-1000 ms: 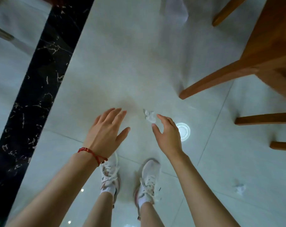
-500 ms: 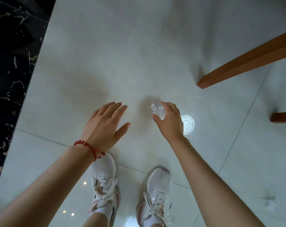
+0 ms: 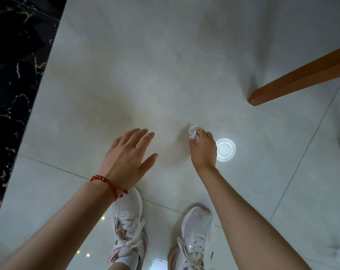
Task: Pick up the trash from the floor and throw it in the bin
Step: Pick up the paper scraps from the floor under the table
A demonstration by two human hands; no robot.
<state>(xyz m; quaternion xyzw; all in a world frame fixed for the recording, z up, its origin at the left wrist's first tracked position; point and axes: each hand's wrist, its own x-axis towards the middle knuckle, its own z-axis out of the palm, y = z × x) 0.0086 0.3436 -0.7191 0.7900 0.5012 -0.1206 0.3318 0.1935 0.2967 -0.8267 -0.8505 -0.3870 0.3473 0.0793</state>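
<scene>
**Paper scrap pinched off the floor**

Right hand (image 3: 203, 151) curled around crumpled paper (image 3: 192, 131), pinched at fingertips just above pale floor tiles (image 3: 165, 65), ready for carrying binward. Left hand (image 3: 126, 158) spread, flat, empty, seemingly for balance. No bin visible.

Glossy pale tile floor (image 3: 165, 65), black marble strip (image 3: 15, 75), wooden furniture leg (image 3: 301, 76).

The right hand (image 3: 203, 149) holds a crumpled paper wad (image 3: 192, 131) at its fingertips, above the floor (image 3: 165, 65). The left hand (image 3: 126, 154) hovers to its left, well apart. A round light reflection (image 3: 226, 150) lies just right of the right hand. Both shoes (image 3: 128, 227) stand behind the hands. A chair leg (image 3: 301, 76) slants in at far right.
</scene>
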